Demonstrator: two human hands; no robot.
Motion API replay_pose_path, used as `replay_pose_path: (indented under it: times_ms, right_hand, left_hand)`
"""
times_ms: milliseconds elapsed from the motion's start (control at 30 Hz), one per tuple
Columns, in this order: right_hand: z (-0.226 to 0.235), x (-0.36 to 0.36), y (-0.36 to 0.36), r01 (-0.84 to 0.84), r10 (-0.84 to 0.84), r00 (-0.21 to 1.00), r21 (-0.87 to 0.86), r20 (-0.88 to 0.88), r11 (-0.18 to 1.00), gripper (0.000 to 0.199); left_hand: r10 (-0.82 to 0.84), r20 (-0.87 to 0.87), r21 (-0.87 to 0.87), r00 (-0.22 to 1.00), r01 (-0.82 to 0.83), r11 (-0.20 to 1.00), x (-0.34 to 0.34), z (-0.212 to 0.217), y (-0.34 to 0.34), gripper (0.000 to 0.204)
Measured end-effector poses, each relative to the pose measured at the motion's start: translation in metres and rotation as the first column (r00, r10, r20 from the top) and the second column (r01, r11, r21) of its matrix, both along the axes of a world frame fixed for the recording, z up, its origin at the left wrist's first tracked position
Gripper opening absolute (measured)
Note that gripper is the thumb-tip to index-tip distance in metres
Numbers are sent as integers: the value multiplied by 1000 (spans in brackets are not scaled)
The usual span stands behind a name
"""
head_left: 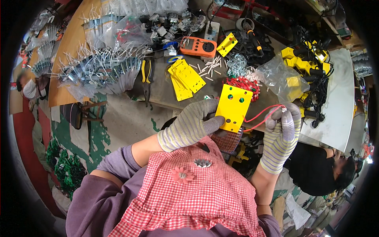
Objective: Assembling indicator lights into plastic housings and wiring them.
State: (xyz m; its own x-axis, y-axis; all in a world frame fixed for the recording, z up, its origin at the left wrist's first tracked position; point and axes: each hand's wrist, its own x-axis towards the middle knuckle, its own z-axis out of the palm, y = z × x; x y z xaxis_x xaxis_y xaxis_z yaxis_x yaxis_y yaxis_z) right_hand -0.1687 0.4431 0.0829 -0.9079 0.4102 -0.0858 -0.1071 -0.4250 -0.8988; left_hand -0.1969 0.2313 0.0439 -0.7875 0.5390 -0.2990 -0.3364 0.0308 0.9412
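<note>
My left hand (195,124), in a striped grey glove, grips a yellow plate (235,103) with several round holes, thumb on its front face. Green shows through two of the upper holes. My right hand (282,132), gloved alike, pinches the ends of red wires (261,115) between thumb and fingertips. A small pale piece shows at the pinch. The wires loop across to the plate's right edge; where they join it is hidden. Beyond the plate lies a bunch of red wires with white ends (245,87) on the bench.
Stacked yellow plates (185,79), pliers (147,79), an orange multimeter (198,46), white sticks (211,67) and screws (237,64) lie on the bench. A soldering iron (253,37) stands behind. Yellow parts with black cables (312,65) are right. Another person (316,170) sits at the right.
</note>
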Motion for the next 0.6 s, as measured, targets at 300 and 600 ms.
replay_pose_path:
  times_ms: [300, 600]
  right_hand:
    - [-5, -19, -9, 34, -59, 993, 231, 101, 972, 12]
    - [-9, -29, -12, 161, -184, 983, 451, 7, 878, 13]
  left_hand:
    - [23, -95, -83, 995, -31, 996, 5, 7, 5, 31]
    - [5, -268, -216, 963, -65, 974, 9, 8, 7, 32]
